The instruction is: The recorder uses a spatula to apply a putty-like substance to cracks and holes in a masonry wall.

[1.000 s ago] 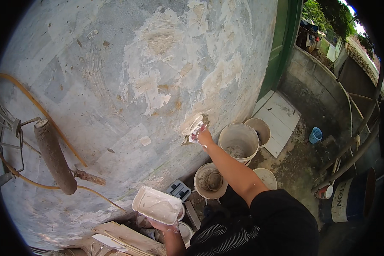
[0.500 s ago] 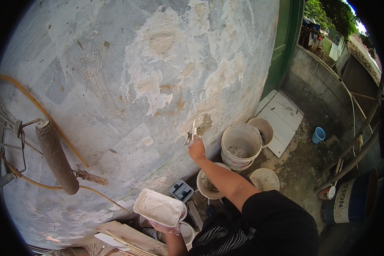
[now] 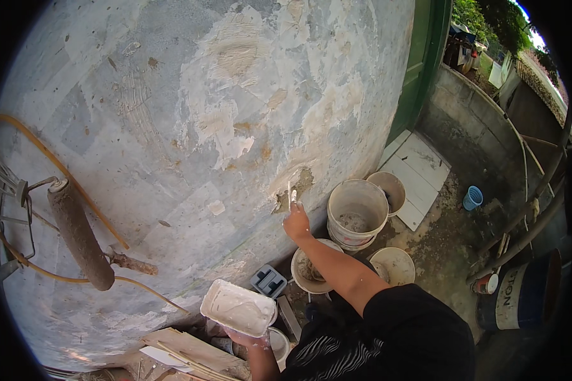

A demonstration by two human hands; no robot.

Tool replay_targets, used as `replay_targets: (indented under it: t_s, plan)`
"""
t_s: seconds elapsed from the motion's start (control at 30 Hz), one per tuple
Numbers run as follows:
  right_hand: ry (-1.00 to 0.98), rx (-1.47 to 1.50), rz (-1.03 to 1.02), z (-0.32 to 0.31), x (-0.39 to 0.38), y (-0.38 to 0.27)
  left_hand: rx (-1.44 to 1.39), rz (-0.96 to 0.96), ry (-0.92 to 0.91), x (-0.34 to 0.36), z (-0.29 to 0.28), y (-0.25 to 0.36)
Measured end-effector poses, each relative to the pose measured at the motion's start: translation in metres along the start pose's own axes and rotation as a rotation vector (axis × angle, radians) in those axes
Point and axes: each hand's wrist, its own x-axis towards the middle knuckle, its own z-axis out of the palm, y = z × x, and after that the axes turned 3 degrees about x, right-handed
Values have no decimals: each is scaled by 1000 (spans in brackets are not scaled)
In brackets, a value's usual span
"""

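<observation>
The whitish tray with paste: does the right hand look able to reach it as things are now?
Probably yes. The left hand holds the tray open side up, and nothing seems to stand between it and the right hand, although that hand holds a thin tool by the wall.

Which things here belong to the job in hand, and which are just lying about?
Seemingly in use:
pale tray of paste, in the left hand
slim tool, in the right hand
rough wall patch beside it

Seemingly idle:
paint roller
blue container
dark drum
white board

The large bucket could be either.
</observation>
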Motion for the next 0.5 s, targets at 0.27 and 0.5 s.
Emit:
replay_targets:
  t_s: [0.27,0.5]
  plan:
    - [-140,-58,-130,17,-22,-8,-217,-128,132,-3,11,5]
    - [41,-34,-97,17,4,-6,-250,-154,133,-3,22,10]
